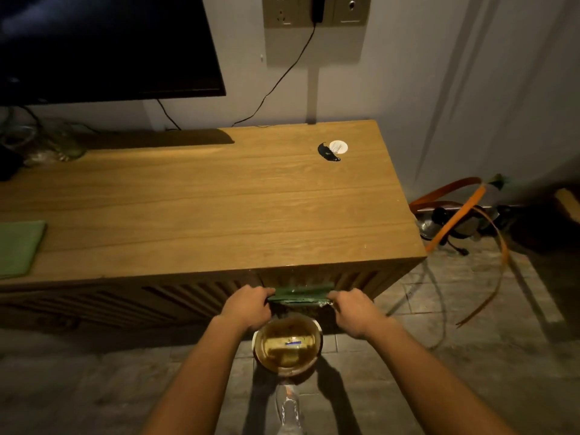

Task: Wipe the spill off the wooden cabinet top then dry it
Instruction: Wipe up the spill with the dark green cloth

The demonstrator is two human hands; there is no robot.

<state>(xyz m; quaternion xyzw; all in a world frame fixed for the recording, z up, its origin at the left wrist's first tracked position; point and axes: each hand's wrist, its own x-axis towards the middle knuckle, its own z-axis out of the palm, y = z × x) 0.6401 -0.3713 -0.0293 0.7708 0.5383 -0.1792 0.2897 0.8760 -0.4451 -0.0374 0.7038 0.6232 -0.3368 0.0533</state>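
Observation:
A dark green cloth is stretched between my two hands in front of the cabinet's slatted face, below the front edge of the wooden cabinet top. My left hand grips its left end and my right hand grips its right end. Right under the cloth, a bowl with brownish liquid stands on the floor. A second, lighter green cloth lies flat on the cabinet top at the far left. A wet sheen shows along the top's front edge near the cloth.
A dark TV screen hangs over the cabinet's back left. A black object beside a white disc lies at the back right. Glassware stands at the far left. Orange straps and a kettle lie on the floor to the right. A clear bottle stands below the bowl.

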